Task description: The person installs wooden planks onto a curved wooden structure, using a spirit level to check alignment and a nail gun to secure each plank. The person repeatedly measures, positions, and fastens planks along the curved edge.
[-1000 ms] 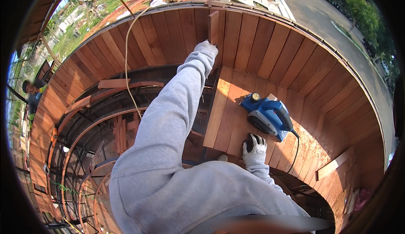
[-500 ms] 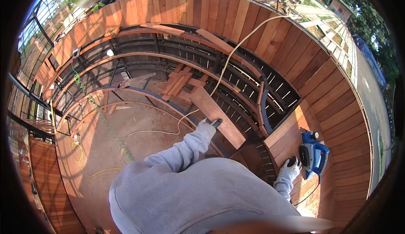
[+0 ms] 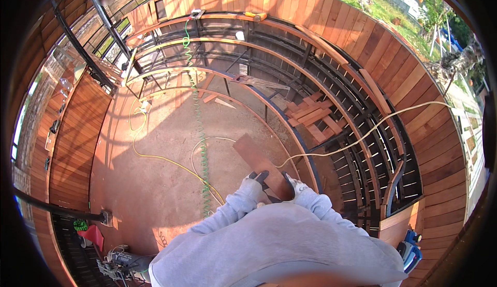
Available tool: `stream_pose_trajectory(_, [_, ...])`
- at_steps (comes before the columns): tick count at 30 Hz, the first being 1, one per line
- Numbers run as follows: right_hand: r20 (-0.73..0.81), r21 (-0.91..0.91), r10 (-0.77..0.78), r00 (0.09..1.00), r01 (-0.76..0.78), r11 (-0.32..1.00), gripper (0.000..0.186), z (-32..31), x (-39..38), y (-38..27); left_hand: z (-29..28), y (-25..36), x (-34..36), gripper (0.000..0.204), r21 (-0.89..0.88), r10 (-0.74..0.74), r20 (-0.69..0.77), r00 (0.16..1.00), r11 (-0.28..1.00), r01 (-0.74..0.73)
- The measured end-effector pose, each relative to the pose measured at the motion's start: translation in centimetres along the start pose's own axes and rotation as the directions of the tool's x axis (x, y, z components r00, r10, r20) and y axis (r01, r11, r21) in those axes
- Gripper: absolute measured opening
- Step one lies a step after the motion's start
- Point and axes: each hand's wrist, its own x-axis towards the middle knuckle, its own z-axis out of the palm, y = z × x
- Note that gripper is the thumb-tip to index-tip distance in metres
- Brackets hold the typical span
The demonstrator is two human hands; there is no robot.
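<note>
A flat reddish-brown wooden board (image 3: 256, 155) is held in front of my body, slanting from upper left to lower right. My left hand (image 3: 254, 184), in a white glove with dark fingertips, grips its left edge. On the other edge, near the lower end, my right hand (image 3: 296, 185) closes round the board in a matching glove. Its fingers are partly hidden. Off to the lower right, away from both hands, a blue power tool like a hand planer (image 3: 411, 250) rests on the wooden surface, partly cut off by my sleeve.
Curved metal bench frames (image 3: 290, 64) ring the floor ahead. A stack of short boards (image 3: 314, 115) and a handsaw (image 3: 259, 82) lie among them. A green coiled hose (image 3: 199, 131), a yellow cord (image 3: 155, 156) and a pale cord (image 3: 362, 138) cross the area. Another machine (image 3: 124, 261) stands lower left.
My view has turned left. My right hand has left the surface beside the blue tool and now holds the board too. The board has come closer to my body.
</note>
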Motion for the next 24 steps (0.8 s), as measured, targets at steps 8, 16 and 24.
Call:
stream_pose_trajectory(8, [0.059, 0.253, -0.255, 0.965, 0.233, 0.939, 0.103, 1.8, 12.3, -3.0, -5.0, 4.9, -0.8, 0.037, 0.008, -0.147, 0.110, 0.983, 0.989, 0.147])
stream_pose_trajectory(16, [-0.135, 0.143, -0.081, 0.987, 0.101, 0.985, 0.101, -4.2, 22.4, -0.8, -8.4, 12.2, 10.3, 0.047, 0.544, -0.017, 0.400, 0.916, 0.809, -0.222])
stream_pose_trajectory(24, [0.064, 0.659, 0.525, 0.848, -0.431, 0.616, 0.055, -2.6, 41.5, 13.8, -21.1, 14.2, 18.6, 0.037, 0.940, 0.120, -0.251, 0.961, 0.267, 0.212])
